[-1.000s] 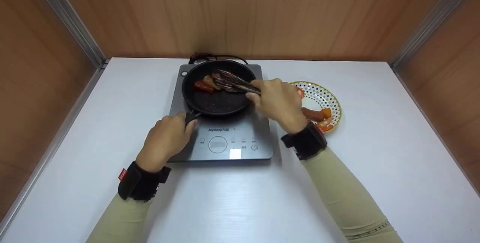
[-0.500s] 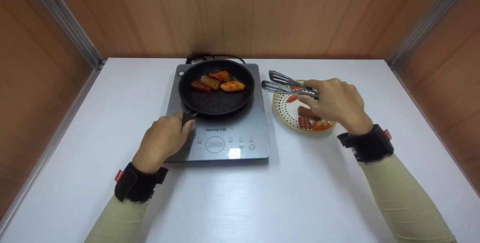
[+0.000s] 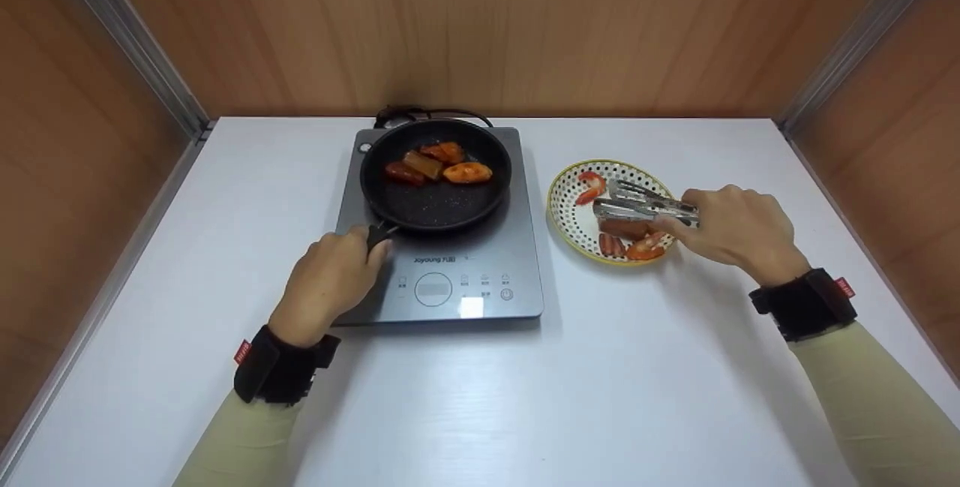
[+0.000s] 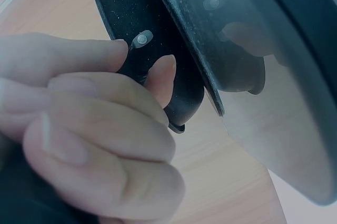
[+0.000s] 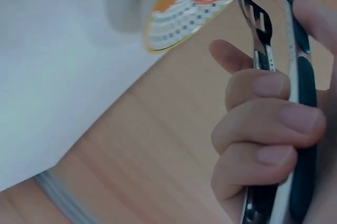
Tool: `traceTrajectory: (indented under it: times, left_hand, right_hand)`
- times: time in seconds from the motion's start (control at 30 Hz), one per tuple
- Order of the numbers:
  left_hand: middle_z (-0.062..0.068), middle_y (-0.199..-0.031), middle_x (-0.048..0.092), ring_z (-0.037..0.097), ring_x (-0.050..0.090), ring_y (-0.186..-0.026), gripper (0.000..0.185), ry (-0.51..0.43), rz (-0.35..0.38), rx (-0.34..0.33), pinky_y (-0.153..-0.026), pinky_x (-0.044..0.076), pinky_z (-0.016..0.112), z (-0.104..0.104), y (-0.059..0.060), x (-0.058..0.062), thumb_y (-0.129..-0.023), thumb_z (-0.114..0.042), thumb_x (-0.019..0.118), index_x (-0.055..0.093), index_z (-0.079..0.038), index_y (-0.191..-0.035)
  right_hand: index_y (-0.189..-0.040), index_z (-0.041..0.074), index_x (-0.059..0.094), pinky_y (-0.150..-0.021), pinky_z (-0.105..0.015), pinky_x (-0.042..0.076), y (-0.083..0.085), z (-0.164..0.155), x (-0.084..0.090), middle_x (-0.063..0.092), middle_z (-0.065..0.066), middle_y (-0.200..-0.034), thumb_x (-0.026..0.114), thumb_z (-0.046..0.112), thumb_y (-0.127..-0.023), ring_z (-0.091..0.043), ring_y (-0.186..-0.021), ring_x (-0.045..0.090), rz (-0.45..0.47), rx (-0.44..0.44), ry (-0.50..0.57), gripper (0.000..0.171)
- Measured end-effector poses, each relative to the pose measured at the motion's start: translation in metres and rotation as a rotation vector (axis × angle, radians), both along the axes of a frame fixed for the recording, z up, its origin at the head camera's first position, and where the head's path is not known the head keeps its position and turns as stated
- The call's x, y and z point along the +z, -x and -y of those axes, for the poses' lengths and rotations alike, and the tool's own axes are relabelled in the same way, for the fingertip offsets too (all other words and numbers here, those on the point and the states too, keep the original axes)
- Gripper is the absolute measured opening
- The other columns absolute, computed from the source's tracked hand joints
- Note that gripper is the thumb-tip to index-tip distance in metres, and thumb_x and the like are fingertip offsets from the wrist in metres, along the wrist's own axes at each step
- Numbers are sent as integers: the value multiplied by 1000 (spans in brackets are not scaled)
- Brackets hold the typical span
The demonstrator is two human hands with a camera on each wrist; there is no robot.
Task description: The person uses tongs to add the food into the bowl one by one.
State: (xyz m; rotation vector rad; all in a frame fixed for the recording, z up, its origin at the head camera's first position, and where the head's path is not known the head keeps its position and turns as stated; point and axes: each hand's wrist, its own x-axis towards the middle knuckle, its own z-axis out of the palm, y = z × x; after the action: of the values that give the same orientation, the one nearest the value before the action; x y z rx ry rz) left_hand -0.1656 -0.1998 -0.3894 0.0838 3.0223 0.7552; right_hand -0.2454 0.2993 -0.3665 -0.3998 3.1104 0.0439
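Since the earlier frames the right hand (image 3: 739, 232) has carried the tongs (image 3: 637, 205) from the frying pan (image 3: 435, 172) to the dotted plate (image 3: 562, 205) near the tabletop's right edge, tips now just above a sausage (image 3: 622, 229). The left hand (image 3: 330, 281) grips the pan handle (image 4: 152, 58) on the induction cooker (image 3: 480, 277). Judged progress: three pieces lie in the pan; sausages and red slices remain on the plate
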Motion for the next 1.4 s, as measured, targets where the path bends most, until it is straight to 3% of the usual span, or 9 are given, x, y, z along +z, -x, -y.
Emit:
traceTrajectory:
  times: [0.23, 0.4, 0.67, 0.9, 1.4]
  left_hand:
    - [12, -77, 59, 28, 55, -70, 32, 11, -3, 1, -58, 38, 38, 0, 1, 0, -111, -31, 55, 63, -4, -98]
    - [12, -78, 60, 27, 56, -70, 32, 12, 2, 4, -58, 39, 37, 1, 1, -1, -111, -31, 55, 62, -4, -97]
    - [11, -77, 60, 27, 57, -69, 32, 6, -5, 0, -58, 40, 38, 1, 0, -2, -111, -31, 56, 62, -4, -95]
    - [11, -75, 58, 27, 55, -68, 32, 21, -19, -16, -56, 39, 37, 0, 0, -2, -111, -29, 55, 60, -2, -94]
    - [11, -77, 58, 27, 55, -69, 32, 26, -20, -9, -58, 40, 38, 0, 0, -2, -111, -30, 55, 60, -3, -95]
  right_hand:
    - [-91, 10, 68, -50, -41, 35, -2, -21, -6, 53, -5, -66, 43, 87, -94, -27, -61, 52, 7, -19, -55, 81]
    - [-83, 11, 64, -50, -39, 33, -1, -22, -9, 50, -5, -64, 42, 88, -94, -26, -60, 49, 9, -17, -67, 80]
    - [-94, 5, 72, -50, -39, 34, 3, -16, -9, 52, -6, -64, 50, 83, -94, -26, -60, 48, 10, 1, -93, 81]
    - [-91, 6, 73, -50, -42, 40, 5, -12, -7, 55, -7, -65, 51, 80, -95, -28, -63, 52, 47, -12, -115, 77]
    - [-118, 5, 77, -48, -41, 40, 9, -9, -13, 60, -9, -70, 51, 78, -97, -29, -65, 54, 32, 0, -105, 80]
